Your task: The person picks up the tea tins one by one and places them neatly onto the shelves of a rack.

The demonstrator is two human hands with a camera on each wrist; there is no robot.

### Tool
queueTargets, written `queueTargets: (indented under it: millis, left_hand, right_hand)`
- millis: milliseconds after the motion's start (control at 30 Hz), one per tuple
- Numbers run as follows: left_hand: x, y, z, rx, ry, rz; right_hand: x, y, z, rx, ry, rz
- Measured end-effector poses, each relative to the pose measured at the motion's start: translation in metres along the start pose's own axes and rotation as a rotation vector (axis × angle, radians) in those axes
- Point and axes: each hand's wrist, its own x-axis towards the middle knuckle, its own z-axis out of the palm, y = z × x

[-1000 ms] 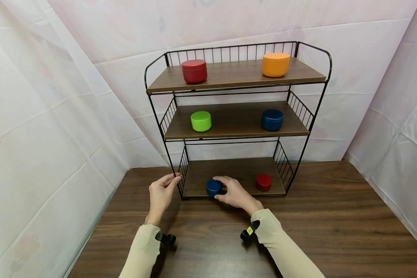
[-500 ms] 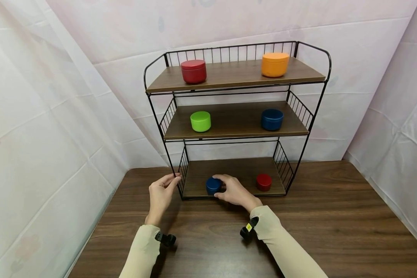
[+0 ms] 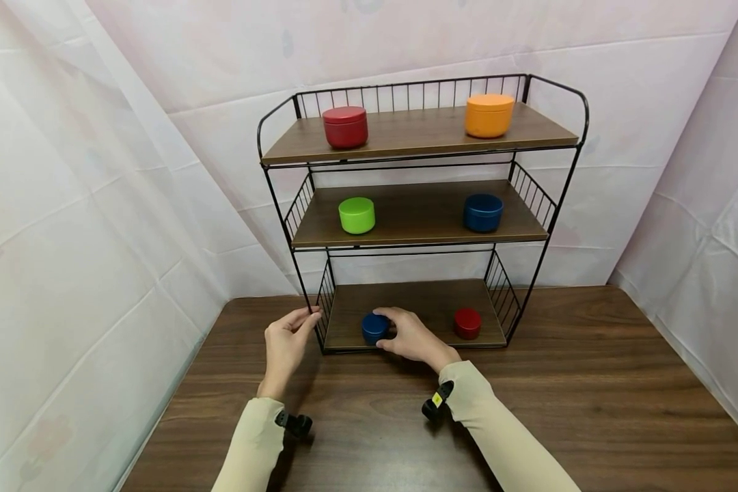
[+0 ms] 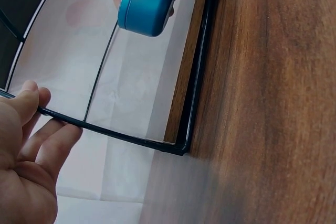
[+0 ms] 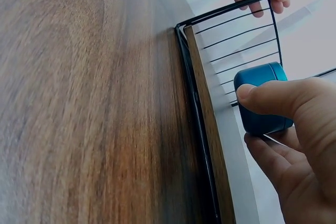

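Note:
Low on a three-tier wire-and-wood rack point(image 3: 418, 212), my right hand point(image 3: 415, 338) grips a small round blue tin point(image 3: 374, 329) with a lid, at the left front of the bottom board. Thumb and fingers hold opposite sides of it, as the right wrist view also shows, with the tin point(image 5: 257, 98) close over the board's front edge. My left hand point(image 3: 285, 348) pinches the rack's black front left post point(image 3: 301, 277) near its lower end. In the left wrist view, thumb and fingers point(image 4: 60, 145) lie either side of that post.
A small red tin point(image 3: 467, 324) sits at the bottom board's right. The middle board holds a green tin point(image 3: 357, 216) and another blue tin point(image 3: 482, 214). On top stand a larger red tin point(image 3: 346, 128) and an orange one point(image 3: 489, 117). Pale cloth hangs behind the wooden table point(image 3: 590, 396).
My right hand and the blue tin have shifted slightly to the left along the bottom board. The left hand stays on the post.

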Motion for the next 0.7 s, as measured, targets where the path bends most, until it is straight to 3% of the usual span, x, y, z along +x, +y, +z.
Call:
queueTargets:
  millis: [167, 400, 700]
  left_hand:
    - [0.000, 0.003, 0.003, 0.003, 0.019, -0.005]
    - [-0.004, 0.040, 0.001, 0.007, 0.031, 0.004]
    - [-0.004, 0.040, 0.002, 0.017, 0.050, 0.017]
  right_hand:
    - [0.000, -0.002, 0.001, 0.005, 0.000, -0.009]
    - [0.002, 0.000, 0.003, -0.004, -0.016, -0.009]
    - [0.007, 0.001, 0.006, -0.014, -0.030, 0.008]
